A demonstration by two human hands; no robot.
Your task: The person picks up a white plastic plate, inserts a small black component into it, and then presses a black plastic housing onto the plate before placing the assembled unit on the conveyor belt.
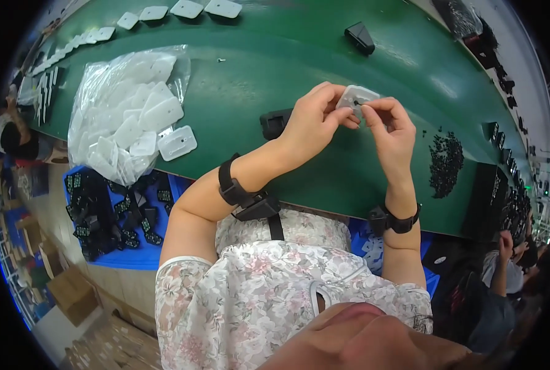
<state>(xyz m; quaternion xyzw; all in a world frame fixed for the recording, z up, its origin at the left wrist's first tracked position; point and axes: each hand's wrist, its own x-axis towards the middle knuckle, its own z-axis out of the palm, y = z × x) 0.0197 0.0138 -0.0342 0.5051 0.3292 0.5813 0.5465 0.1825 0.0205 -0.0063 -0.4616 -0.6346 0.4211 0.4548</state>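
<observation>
Between my hands, above the green table, is a white plastic plate (354, 94) with rounded corners. My left hand (322, 112) grips its left edge between thumb and fingers. With thumb and forefinger pinched, my right hand (391, 123) holds a small black part (358, 103) against the middle of the plate; its exact kind is too small to make out. A black plastic housing (276, 123) lies beside my left wrist, partly hidden by it. To the right of my right hand is a loose pile of small black parts (446, 161).
A clear bag (83, 123) of white plates lies on the green table (238, 80) at left, one plate (177, 143) beside it. A row of plates (186, 8) runs along the far edge. A black housing (360, 38) sits farther off. A blue bin (127, 262) holds black parts.
</observation>
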